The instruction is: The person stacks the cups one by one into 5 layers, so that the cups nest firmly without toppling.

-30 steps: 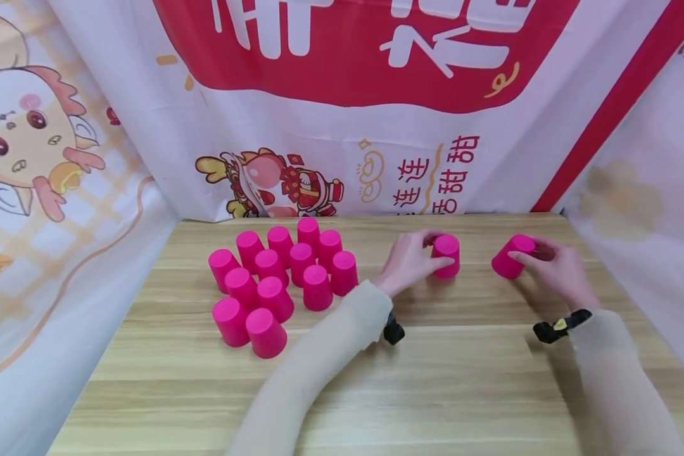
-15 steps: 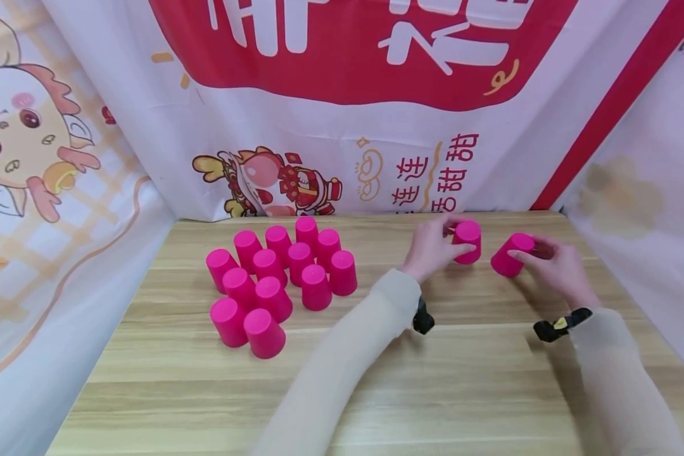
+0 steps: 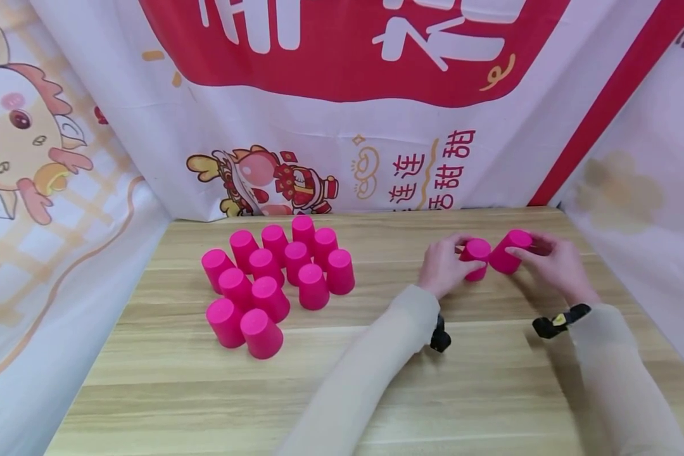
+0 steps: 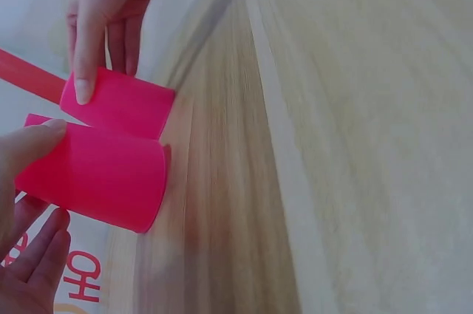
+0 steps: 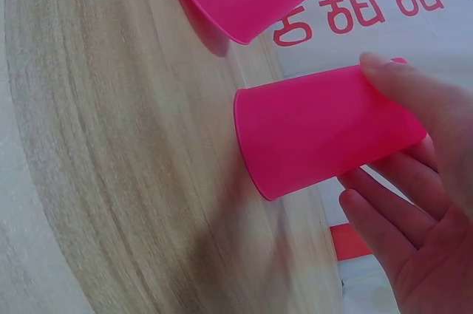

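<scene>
My left hand (image 3: 446, 266) grips an upside-down pink cup (image 3: 476, 257), its thumb laid along the near side. Close beside that, on the right, a second upside-down pink cup (image 3: 510, 252) is held between the thumb and fingers of my right hand (image 3: 562, 267). In the left wrist view the left hand's cup (image 4: 96, 177) overlaps the other cup (image 4: 122, 106); whether they touch I cannot tell. The right wrist view gives the right hand's cup (image 5: 318, 133) a rim just off the table, with a shadow below.
Several more pink cups (image 3: 313, 288) stand upside down in a loose cluster on the left half of the wooden table (image 3: 205, 399). A printed cloth (image 3: 348, 126) hangs behind the table's back edge, with more cloth at both sides.
My left hand has carried its cup rightward, up to the side of the right hand's cup. The right hand has kept nearly the same place. The cup cluster stays put.
</scene>
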